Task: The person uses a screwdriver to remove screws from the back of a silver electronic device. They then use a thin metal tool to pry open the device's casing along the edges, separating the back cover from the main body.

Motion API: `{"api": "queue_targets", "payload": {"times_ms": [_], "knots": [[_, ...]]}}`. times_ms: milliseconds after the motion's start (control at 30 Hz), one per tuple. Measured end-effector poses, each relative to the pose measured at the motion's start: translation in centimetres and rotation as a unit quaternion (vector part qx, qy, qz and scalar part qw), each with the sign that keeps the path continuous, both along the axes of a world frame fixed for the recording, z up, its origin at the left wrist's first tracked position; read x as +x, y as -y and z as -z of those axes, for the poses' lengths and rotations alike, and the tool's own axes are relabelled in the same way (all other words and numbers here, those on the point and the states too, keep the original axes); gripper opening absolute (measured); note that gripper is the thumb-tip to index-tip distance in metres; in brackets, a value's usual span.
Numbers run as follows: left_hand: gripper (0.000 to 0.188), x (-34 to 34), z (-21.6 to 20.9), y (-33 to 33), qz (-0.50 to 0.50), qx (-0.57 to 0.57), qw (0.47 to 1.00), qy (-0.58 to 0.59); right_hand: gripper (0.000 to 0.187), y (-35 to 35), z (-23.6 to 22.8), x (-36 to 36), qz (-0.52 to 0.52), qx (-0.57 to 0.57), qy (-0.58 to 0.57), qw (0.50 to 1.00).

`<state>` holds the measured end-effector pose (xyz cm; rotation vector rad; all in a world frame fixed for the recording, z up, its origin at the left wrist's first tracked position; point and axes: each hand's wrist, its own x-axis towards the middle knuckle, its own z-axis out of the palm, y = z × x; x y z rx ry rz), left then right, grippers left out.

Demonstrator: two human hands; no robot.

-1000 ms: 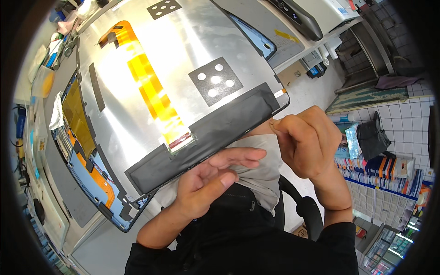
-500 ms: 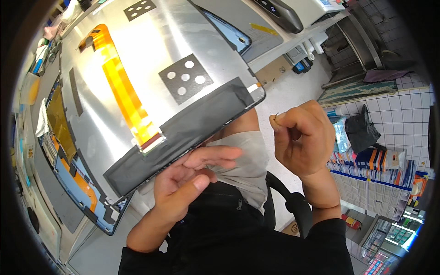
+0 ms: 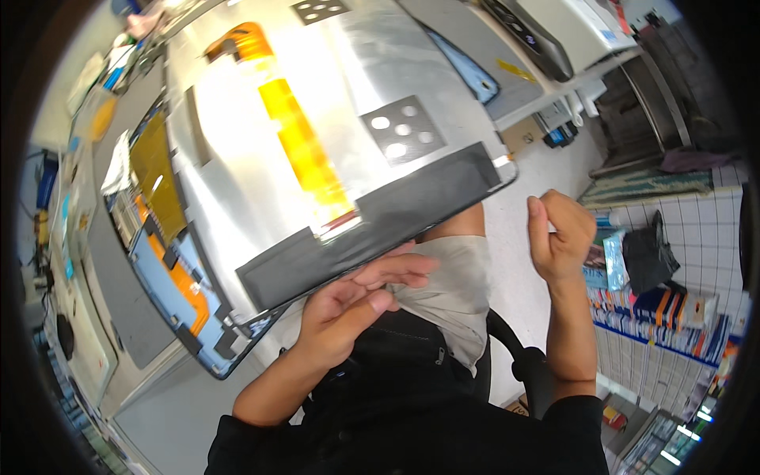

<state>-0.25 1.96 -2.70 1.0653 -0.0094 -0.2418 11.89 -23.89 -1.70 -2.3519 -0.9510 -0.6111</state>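
A tablet screen panel [image 3: 332,87] lies with its silvery metal back up, over an opened blue tablet housing [image 3: 162,277]. An orange flex cable [image 3: 301,150] runs down the metal. Along the near edge is a black strip [image 3: 427,194], with a dark dotted patch [image 3: 402,129] above it. My left hand [image 3: 340,317] is at this near edge, fingers stretched and thumb apart, holding nothing visible; whether it touches the panel I cannot tell. Off to the right, away from the panel, my right hand [image 3: 564,237] is closed with the thumb against the curled fingers; its contents are hidden.
A grey mat [image 3: 119,277] lies under the tablet. At the far right of the bench are a dark handheld device [image 3: 534,39] and a yellow strip [image 3: 514,70]. A black chair armrest [image 3: 529,364] and a loaded rack [image 3: 657,340] stand to the right.
My right hand has moved down and right, turning at the wrist and staying closed. The whole view has shifted, with the panel now further right in it. My left hand stays by the edge.
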Motion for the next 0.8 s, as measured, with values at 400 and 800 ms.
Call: {"api": "queue_targets", "payload": {"times_ms": [400, 800], "knots": [[0.061, -2.3, -1.0, -1.2, -0.02, -0.084, 0.994, 0.062, 0.026, -5.7, -4.9, -4.7, -0.072, 0.006, 0.096, 0.993], [0.076, -1.3, -2.3, -0.1, -0.01, -0.052, 0.998, 0.023, 0.038, -8.0, -3.7, -3.8, -0.055, 0.026, 0.113, 0.992]]}}
